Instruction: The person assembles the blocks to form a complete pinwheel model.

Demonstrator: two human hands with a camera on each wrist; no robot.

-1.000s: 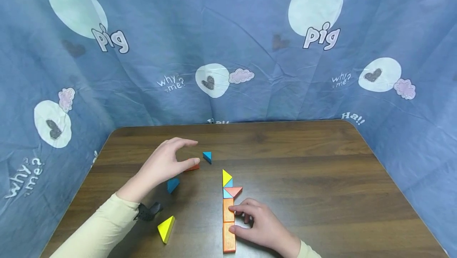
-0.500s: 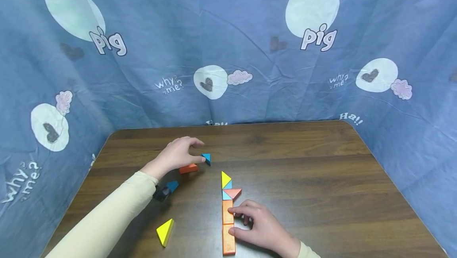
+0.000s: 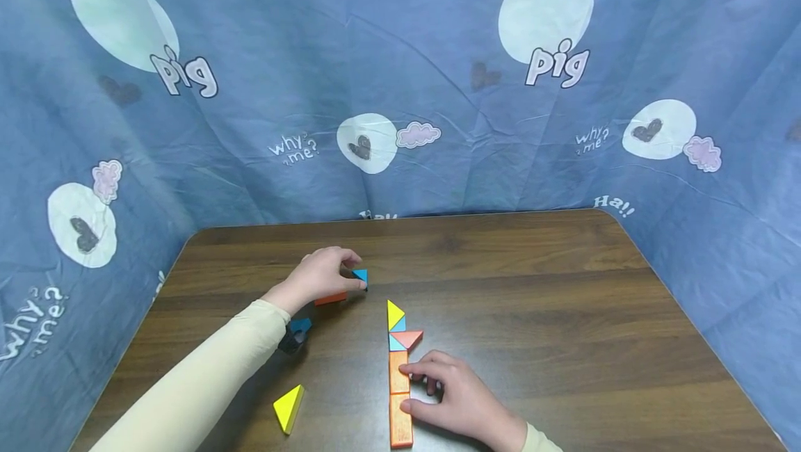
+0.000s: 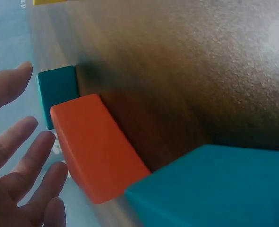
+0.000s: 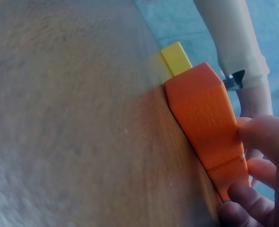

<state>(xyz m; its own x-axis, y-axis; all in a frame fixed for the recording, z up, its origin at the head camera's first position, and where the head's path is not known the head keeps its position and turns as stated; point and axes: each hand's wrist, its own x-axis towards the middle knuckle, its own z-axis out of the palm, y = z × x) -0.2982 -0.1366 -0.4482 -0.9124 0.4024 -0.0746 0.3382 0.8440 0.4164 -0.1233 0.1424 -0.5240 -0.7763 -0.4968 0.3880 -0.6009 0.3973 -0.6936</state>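
Observation:
My left hand [image 3: 320, 275] reaches over the far left of the table, thumb and fingers around a small blue triangular block [image 3: 361, 275]. In the left wrist view its fingers are spread beside that block [image 4: 59, 92], with a gap between. A red block [image 3: 332, 298] lies under the hand, and another blue block [image 3: 301, 325] sits near the wrist. My right hand [image 3: 459, 393] rests its thumb and index fingertip on two orange rectangular blocks [image 3: 399, 372] laid end to end. Above them in line are blue, a salmon triangle [image 3: 408, 339] and a yellow triangle [image 3: 395, 315].
A loose yellow triangular block [image 3: 288, 408] lies at the near left of the wooden table [image 3: 532, 313]. A blue printed curtain [image 3: 438, 35] hangs behind and at both sides. A black strap [image 3: 293, 339] is at the left wrist.
My left hand has moved right, past the red block to the small blue triangular block, and its thumb and fingers have drawn closer together. My right hand stays on the orange blocks.

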